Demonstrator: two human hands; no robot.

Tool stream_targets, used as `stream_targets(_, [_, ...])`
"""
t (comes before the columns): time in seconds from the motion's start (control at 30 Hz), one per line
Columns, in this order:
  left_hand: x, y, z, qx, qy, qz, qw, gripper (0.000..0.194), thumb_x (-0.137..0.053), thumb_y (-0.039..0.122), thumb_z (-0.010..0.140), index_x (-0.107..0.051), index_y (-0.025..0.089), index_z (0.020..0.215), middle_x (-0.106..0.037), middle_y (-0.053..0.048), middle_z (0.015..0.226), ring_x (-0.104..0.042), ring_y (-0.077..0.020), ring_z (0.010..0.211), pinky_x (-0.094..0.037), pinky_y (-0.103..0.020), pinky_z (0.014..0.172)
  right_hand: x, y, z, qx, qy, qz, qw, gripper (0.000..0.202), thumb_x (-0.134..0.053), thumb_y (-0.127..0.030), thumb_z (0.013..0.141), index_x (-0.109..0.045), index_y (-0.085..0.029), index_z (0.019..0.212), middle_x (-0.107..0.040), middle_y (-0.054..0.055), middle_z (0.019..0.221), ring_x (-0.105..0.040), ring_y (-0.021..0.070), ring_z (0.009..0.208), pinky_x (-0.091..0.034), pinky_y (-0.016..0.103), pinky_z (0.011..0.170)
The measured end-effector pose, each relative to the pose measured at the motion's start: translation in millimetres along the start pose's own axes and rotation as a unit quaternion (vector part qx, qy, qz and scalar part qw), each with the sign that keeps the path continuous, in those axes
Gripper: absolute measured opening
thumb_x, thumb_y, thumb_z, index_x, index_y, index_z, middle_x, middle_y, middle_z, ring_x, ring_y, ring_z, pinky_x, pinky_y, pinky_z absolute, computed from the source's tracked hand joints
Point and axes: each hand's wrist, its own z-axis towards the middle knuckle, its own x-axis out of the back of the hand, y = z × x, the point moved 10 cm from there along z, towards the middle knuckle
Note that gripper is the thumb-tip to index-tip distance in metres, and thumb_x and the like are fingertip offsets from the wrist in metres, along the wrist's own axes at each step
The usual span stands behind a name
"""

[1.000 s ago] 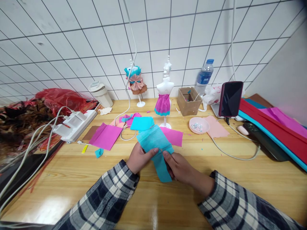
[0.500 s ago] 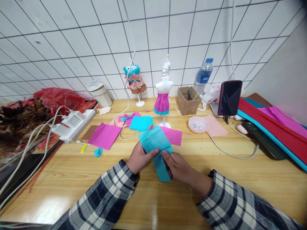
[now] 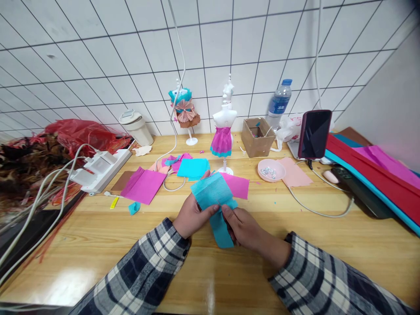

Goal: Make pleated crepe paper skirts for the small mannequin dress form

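Observation:
A piece of turquoise crepe paper [image 3: 211, 191] is held between my two hands above the table. My left hand [image 3: 196, 215] grips it from the left, thumb on top and fingers underneath. Close beside that thumb, my right hand [image 3: 243, 226] pinches the paper between thumb and fingers. Below the pinch a narrower flap of the paper hangs down. Just beyond lies a magenta paper piece [image 3: 238, 186], partly covered by the turquoise one. Behind it stands a small white dress form [image 3: 224, 117] wearing a magenta skirt [image 3: 221, 141] with a turquoise hem.
Left are magenta paper [image 3: 144, 186], turquoise paper [image 3: 193, 168] and a power strip [image 3: 105, 173] with cables. A second dressed form [image 3: 185, 109], a cardboard box [image 3: 258, 139] and a bottle [image 3: 280, 99] stand behind. Right are a pink bead dish [image 3: 271, 170], a phone [image 3: 315, 134] and paper rolls [image 3: 377, 170].
The turquoise paper has shifted very slightly in my hands, its upper edge moving a little to the right. Both hands keep their grip in nearly the same place.

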Motion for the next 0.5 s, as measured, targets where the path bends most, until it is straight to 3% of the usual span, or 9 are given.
stream_targets(0.1, [-0.1,2.4,-1.4,-0.002,0.009,-0.004,1.000,0.089,-0.076,0.037,0.074,-0.030,0.018,0.148,-0.043,-0.014,0.148,-0.041,-0.0306,0.136,-0.036,-0.041,0.111,1.0,-0.7,0.3,0.001,0.005,0.002,1.000,0.072,-0.018,-0.081,0.084,-0.042,-0.021,0.052,-0.045,-0.002,0.042,-0.044,0.0105,0.039,-0.033,0.023,0.040])
stream_targets(0.27, [0.1,-1.5,-4.7,0.004,0.011,0.012,1.000,0.098,-0.075,0.033,0.076,-0.015,0.021,0.153,-0.046,-0.015,0.145,-0.054,-0.0303,0.123,-0.045,-0.040,0.101,-0.5,4.4,0.8,-0.010,0.004,0.008,1.000,0.073,-0.017,-0.082,0.083,-0.043,-0.022,0.052,-0.044,-0.002,0.040,-0.044,0.0097,0.036,-0.032,0.023,0.037])
stream_targets(0.5, [-6.0,0.3,-4.4,0.006,-0.001,-0.035,0.999,0.103,-0.073,0.030,0.079,-0.003,0.022,0.153,-0.053,-0.012,0.137,-0.057,-0.0266,0.119,-0.049,-0.037,0.097,3.8,6.0,2.2,0.006,0.031,-0.010,0.999,0.069,-0.018,-0.077,0.087,-0.041,-0.022,0.054,-0.045,-0.002,0.044,-0.044,0.0107,0.042,-0.032,0.024,0.041])
